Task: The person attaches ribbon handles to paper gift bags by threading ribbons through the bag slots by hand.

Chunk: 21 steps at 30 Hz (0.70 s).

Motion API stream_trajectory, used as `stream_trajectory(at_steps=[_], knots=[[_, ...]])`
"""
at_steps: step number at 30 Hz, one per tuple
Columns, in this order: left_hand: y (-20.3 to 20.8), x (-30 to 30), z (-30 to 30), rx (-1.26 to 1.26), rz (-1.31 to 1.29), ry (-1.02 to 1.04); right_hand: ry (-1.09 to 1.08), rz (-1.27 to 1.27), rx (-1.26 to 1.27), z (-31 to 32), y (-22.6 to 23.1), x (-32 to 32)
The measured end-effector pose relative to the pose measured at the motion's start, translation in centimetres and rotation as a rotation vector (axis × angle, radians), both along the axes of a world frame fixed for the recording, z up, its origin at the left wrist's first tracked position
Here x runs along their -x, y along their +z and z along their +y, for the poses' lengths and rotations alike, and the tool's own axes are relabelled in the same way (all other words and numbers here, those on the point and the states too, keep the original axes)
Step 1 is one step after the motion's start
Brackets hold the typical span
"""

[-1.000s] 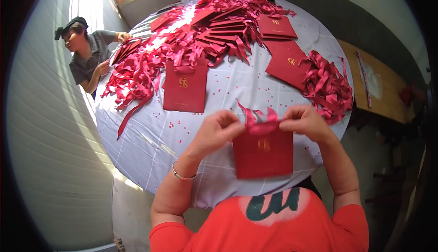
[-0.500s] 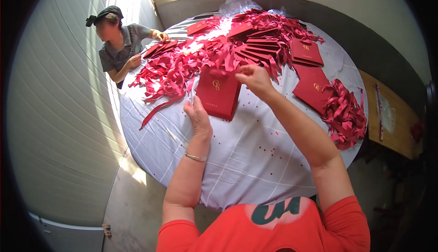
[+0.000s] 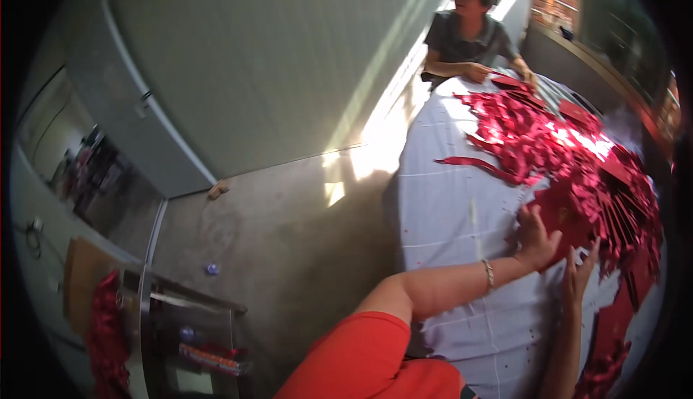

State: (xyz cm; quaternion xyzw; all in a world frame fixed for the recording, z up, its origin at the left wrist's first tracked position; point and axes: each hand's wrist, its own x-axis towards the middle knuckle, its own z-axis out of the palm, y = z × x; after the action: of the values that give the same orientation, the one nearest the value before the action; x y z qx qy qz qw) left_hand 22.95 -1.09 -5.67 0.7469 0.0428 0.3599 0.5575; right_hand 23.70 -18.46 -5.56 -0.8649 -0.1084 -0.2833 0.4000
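A stack of flat dark red ribboned pieces [image 3: 567, 215], like folded gift bags or card folders, lies near the table's edge with a faint gold mark on top. My left hand [image 3: 538, 244] is at its near left side, thumb and fingers apart. By the near right corner is my right hand [image 3: 578, 272], its fingers stretched out toward the stack. Blur hides how firmly either hand touches it. Loose red ribbons [image 3: 523, 135] heap up beyond the stack. More red pieces [image 3: 624, 218] fan out to the right.
Across the white-clothed table [image 3: 440, 204] a person in a dark cap [image 3: 473, 38] handles red pieces. A door [image 3: 137, 103] stands ajar at the left. Near lower left are a dark stand [image 3: 191, 305] and hanging red ribbons [image 3: 108, 334]. A small blue object [image 3: 211, 269] lies on the floor.
The view has swung left, bringing the door and floor in. My right hand has left the ribbons and come down to the stack's near corner, its fingers now stretched out.
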Motion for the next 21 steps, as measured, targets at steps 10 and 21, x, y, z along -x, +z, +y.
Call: stream_trajectory(at_steps=[10, 21], knots=[[-1.2, -0.2, -4.2, 0.034, 0.025, 0.05, 0.275, 0.145, -0.142, -1.1, -2.3, -2.9], [4.2, 6.6, 0.4, -0.494, 0.053, 0.308, 0.648, 0.305, -0.424, 2.4, 1.5, 1.6]])
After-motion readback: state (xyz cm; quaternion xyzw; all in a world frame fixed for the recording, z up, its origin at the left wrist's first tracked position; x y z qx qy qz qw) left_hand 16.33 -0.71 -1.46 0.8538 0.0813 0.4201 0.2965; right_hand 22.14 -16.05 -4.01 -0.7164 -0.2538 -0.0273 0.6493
